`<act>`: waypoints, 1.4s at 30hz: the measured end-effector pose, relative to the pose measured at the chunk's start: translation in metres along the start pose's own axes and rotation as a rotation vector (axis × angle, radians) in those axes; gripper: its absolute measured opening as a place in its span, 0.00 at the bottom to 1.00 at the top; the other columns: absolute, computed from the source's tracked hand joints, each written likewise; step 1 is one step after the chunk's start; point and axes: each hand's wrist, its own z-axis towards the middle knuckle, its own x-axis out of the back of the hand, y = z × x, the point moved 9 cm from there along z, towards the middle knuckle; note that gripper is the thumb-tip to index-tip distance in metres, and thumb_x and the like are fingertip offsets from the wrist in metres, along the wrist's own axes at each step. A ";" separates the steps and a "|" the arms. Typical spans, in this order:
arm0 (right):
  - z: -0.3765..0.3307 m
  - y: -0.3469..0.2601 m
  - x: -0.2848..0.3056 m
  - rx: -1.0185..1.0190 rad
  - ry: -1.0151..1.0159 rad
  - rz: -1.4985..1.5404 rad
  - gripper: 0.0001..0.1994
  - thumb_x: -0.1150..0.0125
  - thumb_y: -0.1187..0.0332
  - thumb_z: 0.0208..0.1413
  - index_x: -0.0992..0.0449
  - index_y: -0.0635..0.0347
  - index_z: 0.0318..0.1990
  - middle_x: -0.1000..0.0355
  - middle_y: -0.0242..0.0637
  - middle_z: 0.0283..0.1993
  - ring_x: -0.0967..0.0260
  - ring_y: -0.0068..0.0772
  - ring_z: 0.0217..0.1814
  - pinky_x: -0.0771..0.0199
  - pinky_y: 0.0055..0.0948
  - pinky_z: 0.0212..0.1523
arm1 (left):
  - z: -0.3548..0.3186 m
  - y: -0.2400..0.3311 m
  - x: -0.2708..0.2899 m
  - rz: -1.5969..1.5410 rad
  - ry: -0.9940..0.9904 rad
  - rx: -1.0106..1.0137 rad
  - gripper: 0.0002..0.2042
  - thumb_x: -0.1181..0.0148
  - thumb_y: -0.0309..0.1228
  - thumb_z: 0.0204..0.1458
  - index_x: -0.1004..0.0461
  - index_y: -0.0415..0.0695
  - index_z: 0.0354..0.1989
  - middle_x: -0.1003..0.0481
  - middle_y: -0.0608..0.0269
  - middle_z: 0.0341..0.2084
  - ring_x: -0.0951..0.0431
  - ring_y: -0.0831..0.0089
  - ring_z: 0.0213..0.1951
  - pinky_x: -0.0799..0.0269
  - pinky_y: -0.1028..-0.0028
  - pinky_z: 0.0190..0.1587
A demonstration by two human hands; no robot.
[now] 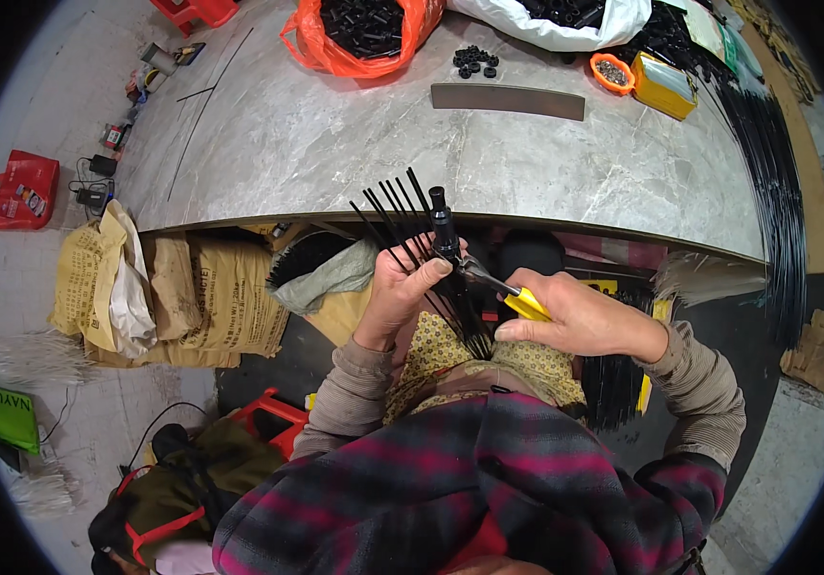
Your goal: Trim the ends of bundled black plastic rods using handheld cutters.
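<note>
My left hand (395, 297) is closed around several thin black rods (399, 203), which fan out above the fingers and run down toward my lap. A black tubular plastic fitting (443, 230) stands roughly upright at its fingertips. Yellow-handled pliers (529, 305) are gripped in my right hand (589, 316). Their metal jaws reach the lower end of the fitting, beside my left thumb; whether they bite on it I cannot tell. Both hands are over my lap, just in front of the table's near edge.
On the grey marbled table (335, 144) are a red bag (311, 43) and a white bag (613, 24) of black parts, small black rings (475, 62), a dark flat strip (508, 101), an orange bowl (611, 73) and a yellow box (666, 86). Long black rods (776, 211) hang over the right side.
</note>
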 end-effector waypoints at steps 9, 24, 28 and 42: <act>0.001 0.017 -0.015 -0.129 -0.184 0.477 0.20 0.35 0.56 0.58 0.31 0.67 0.39 0.31 0.35 0.22 0.28 0.26 0.22 0.31 0.27 0.23 | -0.004 0.005 -0.003 -0.012 -0.020 0.008 0.16 0.34 0.27 0.53 0.23 0.34 0.48 0.20 0.59 0.41 0.22 0.72 0.44 0.28 0.71 0.52; 0.006 0.043 -0.036 -0.224 -0.110 0.646 0.17 0.32 0.74 0.50 0.32 0.67 0.43 0.28 0.36 0.24 0.27 0.26 0.21 0.30 0.23 0.23 | 0.002 0.005 -0.001 0.070 0.043 -0.047 0.12 0.37 0.27 0.55 0.22 0.34 0.45 0.20 0.61 0.39 0.22 0.75 0.43 0.28 0.73 0.50; -0.007 0.009 0.003 0.150 0.426 -0.049 0.29 0.32 0.73 0.49 0.35 0.64 0.59 0.33 0.42 0.38 0.32 0.30 0.29 0.31 0.29 0.27 | 0.003 0.003 0.005 -0.008 0.101 -0.069 0.10 0.36 0.24 0.54 0.22 0.34 0.43 0.20 0.61 0.40 0.24 0.77 0.41 0.29 0.76 0.47; -0.018 0.039 -0.012 -0.019 0.346 0.326 0.26 0.33 0.76 0.53 0.34 0.63 0.59 0.31 0.42 0.42 0.30 0.29 0.42 0.30 0.27 0.46 | 0.001 0.006 -0.012 0.042 0.036 -0.044 0.12 0.36 0.25 0.55 0.23 0.34 0.46 0.20 0.60 0.40 0.22 0.75 0.42 0.28 0.75 0.51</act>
